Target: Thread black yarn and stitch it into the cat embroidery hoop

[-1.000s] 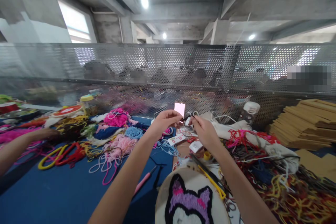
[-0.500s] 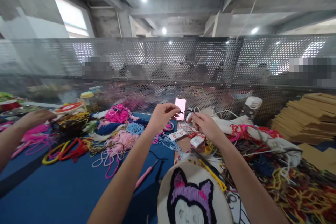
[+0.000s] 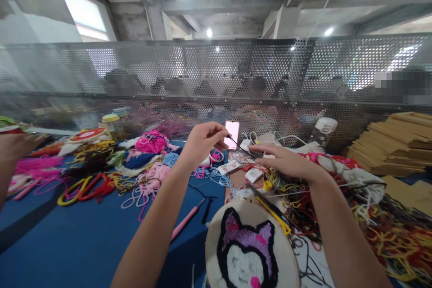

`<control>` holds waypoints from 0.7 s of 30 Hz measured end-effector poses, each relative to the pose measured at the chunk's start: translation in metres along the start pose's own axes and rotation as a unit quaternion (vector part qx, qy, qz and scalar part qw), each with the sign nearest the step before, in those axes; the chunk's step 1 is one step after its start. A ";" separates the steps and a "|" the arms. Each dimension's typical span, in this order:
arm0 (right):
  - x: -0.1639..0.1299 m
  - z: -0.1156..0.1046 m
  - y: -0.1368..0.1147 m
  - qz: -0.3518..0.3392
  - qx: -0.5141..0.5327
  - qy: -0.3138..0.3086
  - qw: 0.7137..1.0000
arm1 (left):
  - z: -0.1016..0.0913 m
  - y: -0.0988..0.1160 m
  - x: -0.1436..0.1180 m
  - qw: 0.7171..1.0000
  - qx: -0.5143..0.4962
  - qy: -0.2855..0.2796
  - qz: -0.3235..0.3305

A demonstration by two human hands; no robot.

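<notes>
My left hand [image 3: 202, 146] is closed in a pinch on a strand of black yarn [image 3: 240, 147]. That strand slants down to the right, toward the fingertips of my right hand [image 3: 286, 160]. The right fingers are stretched out and apart; whether they touch the yarn is unclear. Below both hands lies an embroidery hoop [image 3: 249, 270] with a black, purple and white animal head worked on its cloth. A pink-handled punch needle [image 3: 186, 222] rests on the blue tabletop left of the hoop. Beyond the left fingertips stands a lit phone [image 3: 232, 131].
Heaps of pink yarn [image 3: 152, 142] spread at left, and mixed yarn [image 3: 381, 238] at right. Yellow-handled scissors [image 3: 278, 218] lie beside the hoop. Brown cardboard [image 3: 391, 144] is stacked far right. A perforated metal screen [image 3: 202, 72] runs behind. Another person's hand [image 3: 16, 146] is at far left.
My right hand has opened from a pinch and shifted right, its fingers stretching out. My left hand keeps the black yarn. The other person's hand has moved left.
</notes>
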State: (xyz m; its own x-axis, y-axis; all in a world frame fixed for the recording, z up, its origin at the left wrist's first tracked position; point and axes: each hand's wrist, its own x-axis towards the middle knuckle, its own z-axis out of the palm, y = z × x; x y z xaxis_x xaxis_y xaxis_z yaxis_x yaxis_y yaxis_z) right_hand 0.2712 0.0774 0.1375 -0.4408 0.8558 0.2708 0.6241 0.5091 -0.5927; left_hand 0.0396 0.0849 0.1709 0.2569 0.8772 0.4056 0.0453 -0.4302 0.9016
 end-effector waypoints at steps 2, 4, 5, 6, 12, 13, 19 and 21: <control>-0.005 -0.010 0.012 0.010 -0.038 0.051 0.998 | -0.003 0.000 0.002 1.000 0.002 0.029 -0.003; -0.009 -0.020 0.022 0.021 -0.090 0.089 0.992 | -0.006 0.000 0.003 0.999 0.008 0.050 0.000; -0.010 -0.023 0.025 0.033 -0.119 0.105 0.987 | -0.008 -0.001 0.003 0.998 0.011 0.059 0.002; -0.011 -0.026 0.025 0.046 -0.145 0.125 0.981 | -0.008 -0.001 0.003 0.997 0.014 0.071 0.003; -0.013 -0.007 -0.035 0.019 -0.082 0.284 0.955 | -0.004 -0.003 0.002 0.990 0.033 0.136 0.033; -0.012 0.002 -0.047 0.012 -0.043 0.278 0.959 | -0.001 -0.003 0.002 0.989 0.033 0.142 0.039; 0.004 0.057 -0.063 0.085 0.189 0.071 0.976 | 0.016 -0.002 -0.004 0.987 0.044 0.139 0.062; 0.012 0.064 -0.057 0.087 0.264 0.063 0.959 | 0.021 -0.004 -0.006 0.988 0.056 0.127 0.073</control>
State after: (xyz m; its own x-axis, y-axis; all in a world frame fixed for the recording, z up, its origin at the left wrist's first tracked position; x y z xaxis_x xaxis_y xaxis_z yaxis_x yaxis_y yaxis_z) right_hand 0.1892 0.0527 0.1255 -0.2579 0.9448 0.2023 0.2539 0.2683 -0.9293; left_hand 0.0583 0.0772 0.1621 0.0184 0.8226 0.5683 0.1363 -0.5652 0.8136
